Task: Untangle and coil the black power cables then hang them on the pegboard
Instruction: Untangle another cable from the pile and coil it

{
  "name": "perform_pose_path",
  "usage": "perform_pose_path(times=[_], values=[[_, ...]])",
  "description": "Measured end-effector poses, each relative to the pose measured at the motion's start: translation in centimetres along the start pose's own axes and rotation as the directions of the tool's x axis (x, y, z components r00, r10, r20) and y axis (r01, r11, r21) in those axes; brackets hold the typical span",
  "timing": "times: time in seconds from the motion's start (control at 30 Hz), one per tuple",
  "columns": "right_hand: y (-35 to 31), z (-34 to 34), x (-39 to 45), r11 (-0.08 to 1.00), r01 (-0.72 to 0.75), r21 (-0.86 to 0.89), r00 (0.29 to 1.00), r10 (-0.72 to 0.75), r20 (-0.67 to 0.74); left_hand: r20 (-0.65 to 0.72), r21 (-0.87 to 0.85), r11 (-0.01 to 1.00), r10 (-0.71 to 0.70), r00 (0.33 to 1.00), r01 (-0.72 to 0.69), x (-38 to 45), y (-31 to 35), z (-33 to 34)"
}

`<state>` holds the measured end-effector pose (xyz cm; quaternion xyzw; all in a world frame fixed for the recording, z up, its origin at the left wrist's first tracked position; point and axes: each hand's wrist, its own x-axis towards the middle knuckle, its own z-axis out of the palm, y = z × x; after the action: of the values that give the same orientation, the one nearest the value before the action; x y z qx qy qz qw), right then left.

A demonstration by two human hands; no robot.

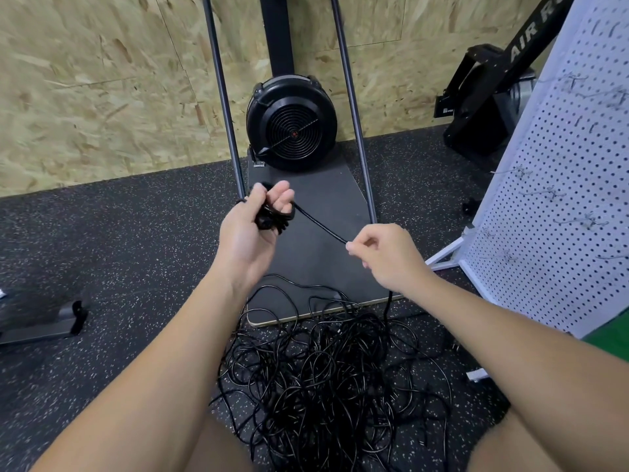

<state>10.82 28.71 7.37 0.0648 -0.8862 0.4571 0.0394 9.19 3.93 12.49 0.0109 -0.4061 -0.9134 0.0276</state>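
Left hand (253, 229) grips a small coil (272, 218); right hand (384, 255) pinches its cable (320, 226), apparently trailing to the tangle (333, 379) below. Coiling underway; next loop needs slack.

I see a big tangle of thin black power cables (326, 379) heaped on the speckled floor, its far edge lapping onto a dark board. One cable (320, 226) is pulled out of it: a small bundle of loops, with what may be its plug, sits high up, and a taut run slants down to the right, then drops into the heap. The white pegboard (558, 212) stands at the right, wire hooks on it bare.
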Motion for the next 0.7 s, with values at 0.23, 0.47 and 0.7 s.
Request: perform_pose_path(times=[0.23,0.47,0.7], values=[[-3.3,0.2,-1.7,0.947,0.228,-0.227,0.964,-0.186,0.192,0.259,0.629,0.764,-0.027,0.966,-0.147,-2.2,-2.1,0.8],[-4.3,-1.1,-2.4,0.964,0.267,0.004,0.962,-0.266,0.056,0.312,0.826,0.541,-0.198,0.929,-0.162,-3.4,-2.9,1.8],[-5.3,-3.1,-1.9,0.947,0.275,0.166,0.958,-0.284,0.029,0.384,0.605,0.776,-0.478,0.79,0.175,-4.3,-3.6,2.3]])
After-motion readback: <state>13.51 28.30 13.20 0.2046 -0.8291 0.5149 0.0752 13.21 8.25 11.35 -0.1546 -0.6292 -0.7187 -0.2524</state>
